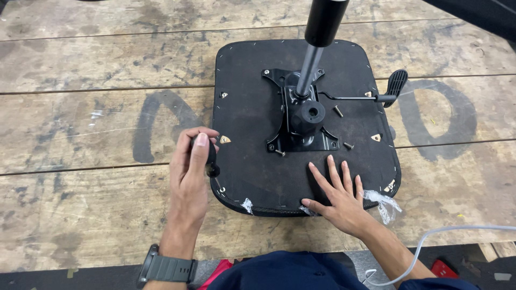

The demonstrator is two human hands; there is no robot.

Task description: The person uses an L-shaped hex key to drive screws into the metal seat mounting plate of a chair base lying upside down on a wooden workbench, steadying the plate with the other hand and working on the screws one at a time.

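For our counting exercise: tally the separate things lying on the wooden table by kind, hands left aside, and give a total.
Upturned black chair seat with metal plate and gas cylinder: 1
Loose screws on the seat: 3
Dark tool handle held in the left hand: 1
Total: 5
The right hand rests flat on the seat, holding nothing.

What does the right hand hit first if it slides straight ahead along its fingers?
Probably the metal mounting plate. The right hand lies flat on the seat underside, fingers aimed up-left at the plate's near edge; a loose screw sits slightly right of that line.
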